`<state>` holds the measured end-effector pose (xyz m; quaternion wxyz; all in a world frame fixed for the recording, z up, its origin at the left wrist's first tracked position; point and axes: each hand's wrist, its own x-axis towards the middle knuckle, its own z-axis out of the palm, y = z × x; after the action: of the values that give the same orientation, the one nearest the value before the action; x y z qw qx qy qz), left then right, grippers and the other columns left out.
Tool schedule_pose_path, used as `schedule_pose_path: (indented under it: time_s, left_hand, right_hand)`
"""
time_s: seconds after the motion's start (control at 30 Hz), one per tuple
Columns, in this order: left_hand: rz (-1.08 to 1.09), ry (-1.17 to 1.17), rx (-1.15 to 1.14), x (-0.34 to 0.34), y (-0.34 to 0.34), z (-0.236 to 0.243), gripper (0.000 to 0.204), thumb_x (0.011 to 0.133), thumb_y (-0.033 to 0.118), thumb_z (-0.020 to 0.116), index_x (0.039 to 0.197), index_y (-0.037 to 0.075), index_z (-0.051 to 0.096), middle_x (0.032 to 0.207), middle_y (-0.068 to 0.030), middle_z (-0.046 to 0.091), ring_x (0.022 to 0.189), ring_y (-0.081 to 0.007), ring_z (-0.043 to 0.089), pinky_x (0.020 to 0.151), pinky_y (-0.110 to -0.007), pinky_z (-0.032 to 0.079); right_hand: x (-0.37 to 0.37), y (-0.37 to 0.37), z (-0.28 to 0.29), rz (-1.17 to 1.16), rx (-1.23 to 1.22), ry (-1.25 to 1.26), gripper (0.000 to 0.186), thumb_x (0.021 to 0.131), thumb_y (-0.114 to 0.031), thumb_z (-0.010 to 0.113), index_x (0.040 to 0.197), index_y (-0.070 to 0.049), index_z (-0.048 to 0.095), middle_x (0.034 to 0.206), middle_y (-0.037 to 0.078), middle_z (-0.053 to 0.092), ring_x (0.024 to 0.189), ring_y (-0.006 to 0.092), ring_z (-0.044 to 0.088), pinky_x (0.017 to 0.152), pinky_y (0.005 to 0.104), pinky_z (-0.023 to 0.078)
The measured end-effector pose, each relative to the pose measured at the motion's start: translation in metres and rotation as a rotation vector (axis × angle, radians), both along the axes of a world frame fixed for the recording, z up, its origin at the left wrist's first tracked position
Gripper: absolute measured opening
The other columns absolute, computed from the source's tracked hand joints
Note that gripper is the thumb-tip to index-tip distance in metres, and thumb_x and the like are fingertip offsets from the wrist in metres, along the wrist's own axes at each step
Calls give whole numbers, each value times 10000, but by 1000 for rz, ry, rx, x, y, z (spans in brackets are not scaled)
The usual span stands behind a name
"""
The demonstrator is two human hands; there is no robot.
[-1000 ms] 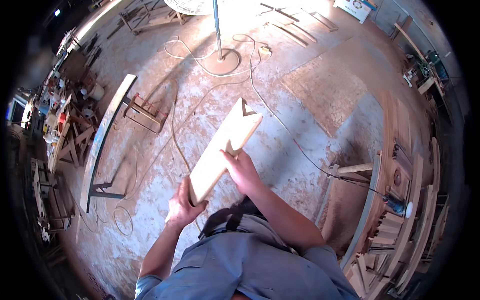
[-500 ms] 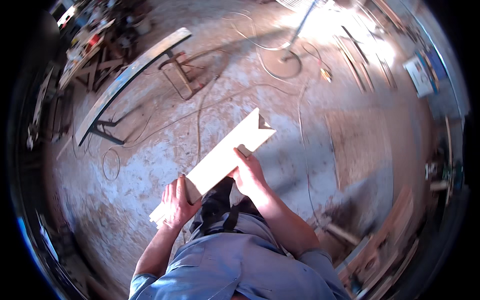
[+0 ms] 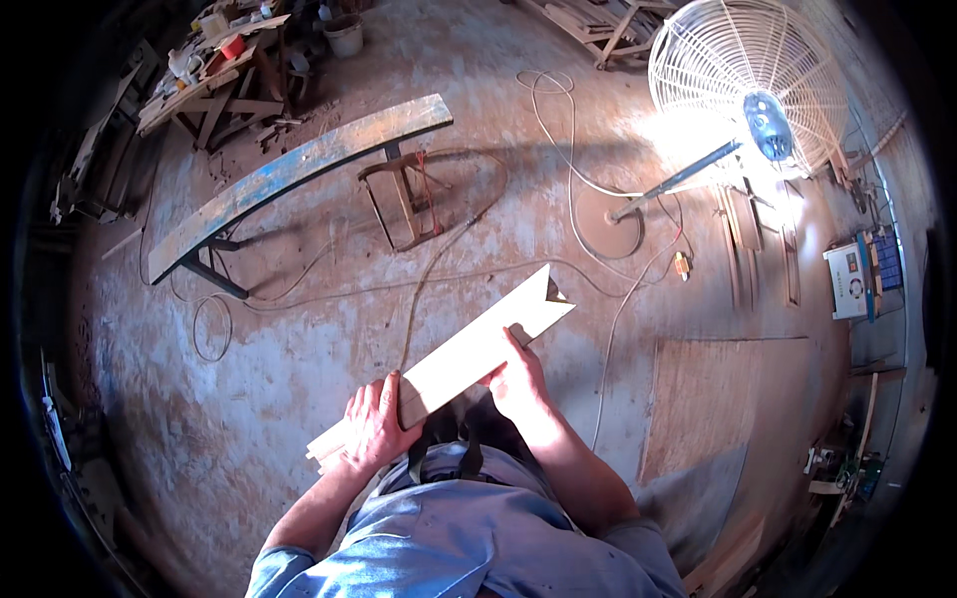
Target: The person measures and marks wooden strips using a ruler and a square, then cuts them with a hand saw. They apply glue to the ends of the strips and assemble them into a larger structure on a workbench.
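Head view shows a pale wooden board (image 3: 477,357) held in the air in front of the person's waist, slanting from lower left to upper right, with a V-shaped notch cut into its far end. The left hand (image 3: 374,431) grasps the near end, its fingers over the wood, and narrower pale pieces (image 3: 326,445) stick out past it at the lower left. The right hand (image 3: 520,383) grips the board's lower edge farther along, thumb on the upper face. Beyond the board, a loose cord (image 3: 610,364) runs over the stained floor (image 3: 289,389), and a flat brown sheet (image 3: 698,414) lies to the right. Farther out, a long narrow bench (image 3: 299,189) stands at the left, a small frame (image 3: 408,204) beside it. Upper right stands a caged fan (image 3: 767,128) on a round base (image 3: 610,231); upper left, a cluttered worktable (image 3: 214,100) and a pale bucket (image 3: 344,40).
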<state>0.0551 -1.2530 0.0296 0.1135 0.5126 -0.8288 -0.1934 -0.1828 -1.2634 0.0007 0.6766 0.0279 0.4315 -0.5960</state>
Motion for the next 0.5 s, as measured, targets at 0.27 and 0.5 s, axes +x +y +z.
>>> schedule_pose_path:
  time_s: [0.27, 0.5]
  left_hand:
    - [134, -48, 102, -97, -177, -7, 845, 637, 290, 811, 1315, -33, 424, 1100, -224, 549, 1026, -376, 556, 887, -464, 462]
    - [308, -27, 160, -183, -336, 29, 860, 662, 327, 783, 1336, -52, 406, 1139, -245, 543, 1039, -389, 576, 892, -444, 499]
  right_hand:
    - [-85, -209, -2, 98, -8, 2, 363, 915, -302, 652, 1155, -52, 544, 950, 59, 651, 847, 197, 663, 693, 378, 566]
    - [-165, -400, 19, 333, -100, 33, 535, 917, -407, 626, 1212, 20, 495, 1025, 143, 650, 923, 239, 673, 784, 410, 579]
